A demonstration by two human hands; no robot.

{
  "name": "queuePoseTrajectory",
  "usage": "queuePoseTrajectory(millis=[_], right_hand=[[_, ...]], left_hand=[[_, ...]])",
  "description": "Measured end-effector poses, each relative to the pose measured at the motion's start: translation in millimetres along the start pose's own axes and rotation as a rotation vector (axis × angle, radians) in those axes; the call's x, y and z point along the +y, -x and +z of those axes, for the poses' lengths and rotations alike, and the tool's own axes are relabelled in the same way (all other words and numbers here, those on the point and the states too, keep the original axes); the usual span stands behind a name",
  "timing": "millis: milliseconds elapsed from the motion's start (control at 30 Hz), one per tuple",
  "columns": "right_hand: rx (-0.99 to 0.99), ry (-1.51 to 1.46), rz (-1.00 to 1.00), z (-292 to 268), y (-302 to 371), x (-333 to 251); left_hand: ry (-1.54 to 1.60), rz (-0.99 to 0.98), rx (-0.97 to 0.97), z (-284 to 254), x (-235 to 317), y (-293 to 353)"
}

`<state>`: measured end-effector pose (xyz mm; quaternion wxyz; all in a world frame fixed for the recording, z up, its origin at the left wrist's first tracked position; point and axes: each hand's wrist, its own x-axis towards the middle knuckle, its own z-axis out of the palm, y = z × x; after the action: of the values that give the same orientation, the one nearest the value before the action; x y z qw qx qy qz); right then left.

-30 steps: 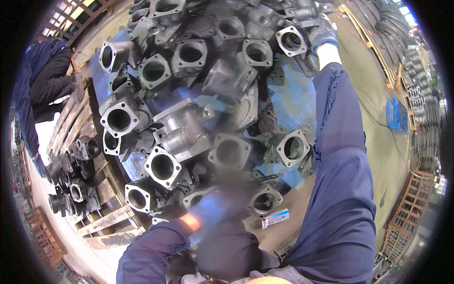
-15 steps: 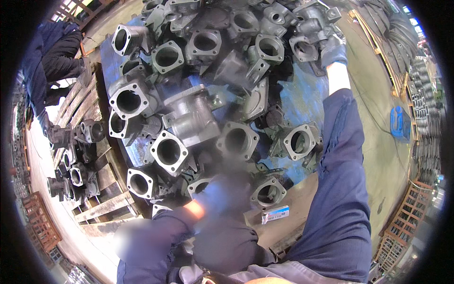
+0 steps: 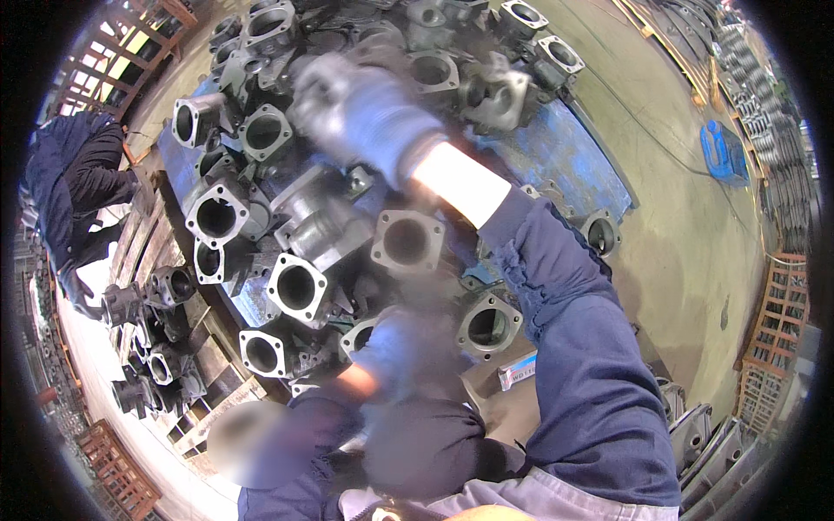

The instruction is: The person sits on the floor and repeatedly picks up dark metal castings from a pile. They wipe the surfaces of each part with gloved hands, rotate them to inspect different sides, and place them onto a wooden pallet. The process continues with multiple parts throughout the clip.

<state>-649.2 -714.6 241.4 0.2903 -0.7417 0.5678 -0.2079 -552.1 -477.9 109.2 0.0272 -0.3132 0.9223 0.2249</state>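
Note:
Grey metal castings with square, bolt-holed flanges lie heaped in front of me. My right hand (image 3: 360,108), in a blue-grey glove, is stretched across the far part of the heap. It is smeared by motion, so its grip cannot be read. A casting with a cylindrical body (image 3: 321,217) lies just below that hand. My left hand (image 3: 388,352), in a blue glove, is low near my knee, beside a flanged casting (image 3: 358,337). A dark blur covers its fingers and whatever they may hold. An upright casting flange (image 3: 408,240) faces me between the two hands.
The castings rest on a blue-painted surface (image 3: 578,161). A small blue-and-white box (image 3: 519,372) lies near my right forearm. At left, a person in dark clothing (image 3: 82,178) bends beside a wooden pallet (image 3: 213,417) with more castings. A blue container (image 3: 724,154) stands on the floor at right.
My right hand has swung left from the far right edge of the heap to above its middle. My left hand stays low. The whole view has shifted and turned somewhat.

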Motion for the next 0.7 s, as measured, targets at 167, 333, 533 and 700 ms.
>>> queuePoseTrajectory(millis=[167, 333, 533, 700], right_hand=[[0.417, 0.094, -0.51, -32, -2, 46], [0.497, 0.468, 0.246, -98, -48, 221], [0.234, 0.705, 0.509, -114, -41, 351], [0.27, 0.756, 0.56, -117, -56, 352]], left_hand=[[0.117, 0.056, -0.032, 25, -14, 14], [-0.069, 0.004, -0.081, 40, -22, 22], [0.033, 0.019, -0.196, 61, -21, 30], [0.036, 0.009, -0.15, 53, -18, 25]])
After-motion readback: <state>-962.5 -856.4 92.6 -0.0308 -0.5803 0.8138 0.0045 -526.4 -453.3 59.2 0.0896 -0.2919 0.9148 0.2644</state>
